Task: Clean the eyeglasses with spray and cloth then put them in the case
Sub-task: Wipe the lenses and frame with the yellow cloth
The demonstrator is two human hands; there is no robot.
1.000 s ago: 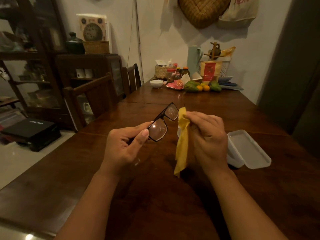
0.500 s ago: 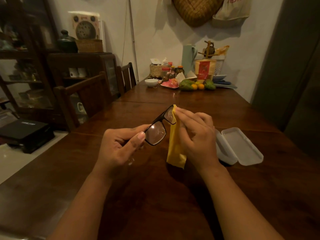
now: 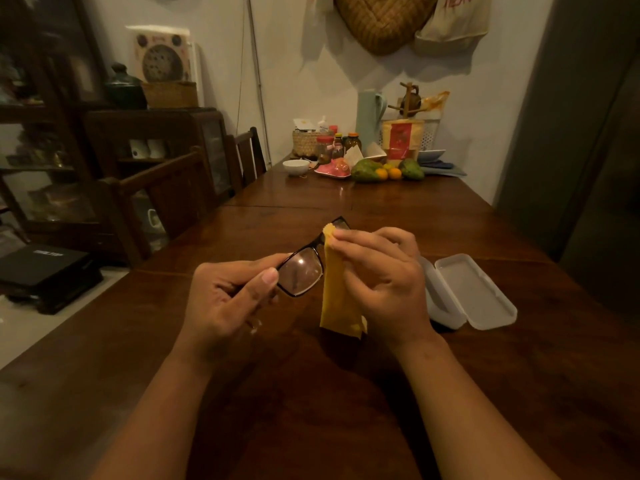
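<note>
Since 0.5 s ago, the right hand [image 3: 388, 282] has worked the yellow cloth [image 3: 337, 292] higher over the far lens, fingertips pinching the fabric around it at frame centre. Just left of centre, the left hand [image 3: 225, 306] pinches the eyeglasses [image 3: 304, 271] by the near rim and temple, holding them above the wooden table [image 3: 381, 393]. Wiping looks underway; 1 lens remains uncovered. Right of centre, the open case [image 3: 474, 292] lies empty, so stowing remains.
</note>
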